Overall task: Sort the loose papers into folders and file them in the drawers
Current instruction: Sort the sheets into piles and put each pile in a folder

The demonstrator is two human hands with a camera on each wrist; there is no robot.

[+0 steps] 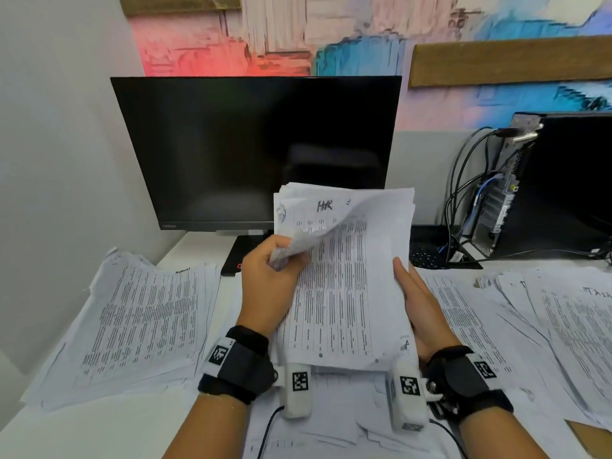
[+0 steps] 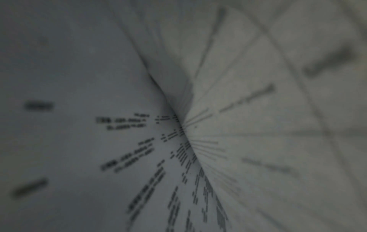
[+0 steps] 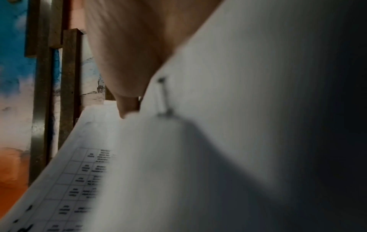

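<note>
Paper, light and limp: the stack [image 1: 344, 293] stands at frame centre, before the monitor [image 1: 255, 150]. My left hand [image 1: 268, 279] pinches the curled top sheet [image 1: 334, 223] in its fingers [image 1: 286, 256]; my right hand [image 1: 417, 303] grips the stack's right edge. Hold by the edges, I judge, or sheets fan. Only the right wrist view shows a staple [image 3: 164, 95].

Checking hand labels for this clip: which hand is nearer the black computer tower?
Right. The right hand holds the right edge of the held stack, with the computer tower beyond it to the right. The left hand pinches a curled sheet at the stack's left side.
</note>
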